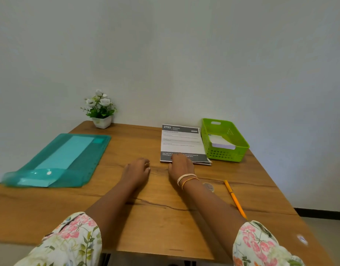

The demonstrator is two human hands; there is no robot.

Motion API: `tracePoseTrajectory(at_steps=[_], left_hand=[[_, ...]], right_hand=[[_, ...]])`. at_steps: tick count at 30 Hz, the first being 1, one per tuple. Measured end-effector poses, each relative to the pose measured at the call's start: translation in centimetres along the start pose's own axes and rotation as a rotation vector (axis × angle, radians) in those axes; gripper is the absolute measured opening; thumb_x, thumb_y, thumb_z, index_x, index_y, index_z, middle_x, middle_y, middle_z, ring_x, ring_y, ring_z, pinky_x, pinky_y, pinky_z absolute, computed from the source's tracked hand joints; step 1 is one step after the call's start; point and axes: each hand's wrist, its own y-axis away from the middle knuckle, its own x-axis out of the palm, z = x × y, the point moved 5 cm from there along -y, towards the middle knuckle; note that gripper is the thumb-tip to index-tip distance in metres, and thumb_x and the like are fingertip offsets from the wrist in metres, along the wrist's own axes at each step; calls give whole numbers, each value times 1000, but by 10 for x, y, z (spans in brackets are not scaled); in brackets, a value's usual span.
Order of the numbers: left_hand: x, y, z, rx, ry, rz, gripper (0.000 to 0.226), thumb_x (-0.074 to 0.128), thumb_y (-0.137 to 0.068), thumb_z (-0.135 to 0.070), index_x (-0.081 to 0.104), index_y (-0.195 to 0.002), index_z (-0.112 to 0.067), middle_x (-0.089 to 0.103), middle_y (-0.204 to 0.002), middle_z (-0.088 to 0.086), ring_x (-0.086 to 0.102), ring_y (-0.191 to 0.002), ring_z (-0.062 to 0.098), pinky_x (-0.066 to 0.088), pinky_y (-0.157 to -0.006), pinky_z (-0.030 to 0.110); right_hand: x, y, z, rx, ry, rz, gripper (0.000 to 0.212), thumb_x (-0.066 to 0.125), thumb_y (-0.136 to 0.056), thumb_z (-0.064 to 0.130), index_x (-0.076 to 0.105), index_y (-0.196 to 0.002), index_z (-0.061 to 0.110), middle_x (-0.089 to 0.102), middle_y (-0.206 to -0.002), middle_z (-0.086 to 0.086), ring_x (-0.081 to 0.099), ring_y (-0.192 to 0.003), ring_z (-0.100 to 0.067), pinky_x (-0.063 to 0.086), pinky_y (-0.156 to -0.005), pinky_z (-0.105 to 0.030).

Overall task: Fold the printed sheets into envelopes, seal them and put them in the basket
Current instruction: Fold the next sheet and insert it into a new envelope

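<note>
1. A wooden table [155, 217] stands against a plain pale wall.
2. The stack of white printed sheets [181, 144] lies just left of the green slotted plastic basket [236, 156], probably for a short carry; the basket already holds a white folded piece [222, 144].
3. The right hand [181, 166] rests curled fingers on the stack's near edge, likely to lift a sheet.
4. The left hand [137, 168] lies on the table, fingers loosely curled, holding nothing.
5. The top sheet's header reads "2703"; the smaller text is illegible.

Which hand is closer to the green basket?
The right hand. It rests on the printed sheets just left of the green basket; the left hand lies farther left on the table.
</note>
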Motion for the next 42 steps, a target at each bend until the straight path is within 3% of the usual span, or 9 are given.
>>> tracePoseTrajectory(at_steps=[5,9,15,18,23,28,32,37,42], left_hand=[[9,8,22,58,-53,23,44,37,-100,-40,42,-143,-28,32,-156,-1,25,-144,15,17,-116,43],[10,8,24,73,-48,-37,44,37,-100,-41,43,-142,-30,36,-154,-3,28,-143,12,19,-116,43],[8,9,25,56,-19,-96,41,41,-98,-41,47,-139,-32,41,-151,-5,31,-141,9,20,-115,40],[7,9,26,51,0,-92,41,42,-98,-40,48,-138,-32,40,-151,-5,31,-141,9,20,-116,40],[5,9,27,72,94,-107,36,44,-99,-34,56,-132,-27,48,-145,-3,38,-137,13,25,-113,40],[-18,16,39,-27,498,-290,28,49,-99,-20,63,-122,-15,66,-118,7,59,-108,20,45,-90,31],[-34,37,68,-371,841,-488,25,43,-101,-26,59,-119,-18,60,-92,1,55,-76,11,43,-63,23],[-45,49,97,-514,944,-482,32,45,-101,-32,55,-122,-10,65,-105,16,62,-81,21,52,-60,26],[-57,70,104,-581,886,-437,41,59,-93,-13,48,-132,-16,63,-115,14,68,-85,23,51,-51,25]], right_hand=[[22,-12,9,-67,41,25,24,48,-95,18,57,-116,11,62,-117,-10,58,-107,-28,48,-90,-36],[28,-18,13,-132,108,26,25,38,-98,11,58,-113,9,63,-115,-12,59,-106,-30,47,-88,-37],[26,-19,16,-180,155,-17,25,41,-95,7,61,-111,8,65,-111,-13,61,-103,-31,48,-86,-38],[22,-12,12,-113,62,-70,24,43,-94,6,63,-107,7,67,-107,-13,62,-99,-32,49,-80,-37],[10,16,5,-26,-225,-306,9,61,-81,3,66,-84,9,67,-80,-12,64,-74,-30,50,-61,-33],[-3,51,8,-109,-439,-367,12,59,-78,3,64,-86,12,65,-83,-4,60,-75,-19,50,-65,-32],[-10,79,6,-153,-560,-339,15,58,-76,1,61,-80,15,62,-79,2,54,-73,-8,43,-65,-15],[-12,93,0,-188,-599,-232,20,54,-72,-4,57,-73,16,59,-75,4,53,-71,-10,45,-65,-19],[-10,94,-3,-188,-449,-20,21,50,-70,-4,57,-72,15,61,-79,1,55,-76,-18,48,-69,-30]])
